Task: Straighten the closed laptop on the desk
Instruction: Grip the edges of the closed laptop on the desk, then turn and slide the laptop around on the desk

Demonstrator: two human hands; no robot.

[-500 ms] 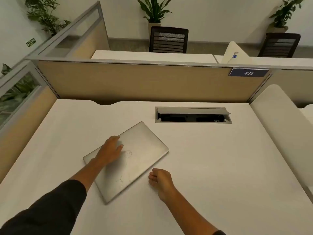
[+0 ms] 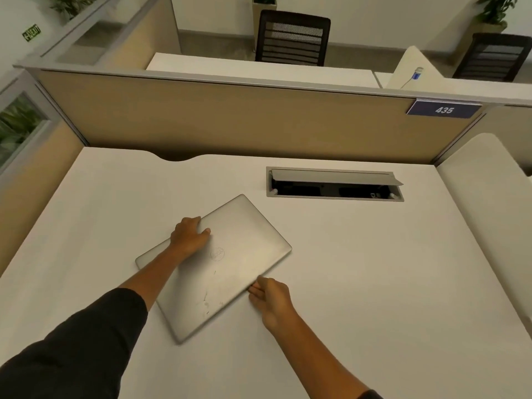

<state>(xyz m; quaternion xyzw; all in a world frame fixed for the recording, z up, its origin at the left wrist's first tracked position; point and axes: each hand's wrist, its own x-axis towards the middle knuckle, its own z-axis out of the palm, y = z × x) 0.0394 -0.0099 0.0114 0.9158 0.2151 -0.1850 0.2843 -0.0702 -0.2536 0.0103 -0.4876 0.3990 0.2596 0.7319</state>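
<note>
A closed silver laptop (image 2: pixel 244 254) lies askew on the white desk (image 2: pixel 374 283), turned so one corner points toward the back. My left hand (image 2: pixel 188 236) grips its far left edge, fingers curled over the rim and thumb on the lid. My right hand (image 2: pixel 270 298) holds the near right edge, fingertips touching the rim.
An open grey cable box (image 2: pixel 335 184) is set into the desk behind the laptop. A beige partition (image 2: pixel 230 119) with a blue "435" tag (image 2: pixel 444 110) closes the back. Side panels stand left and right. Chairs and plants are beyond.
My left hand slid from the lid to the laptop's far left edge. My right hand moved from the desk up to the laptop's near right edge.
</note>
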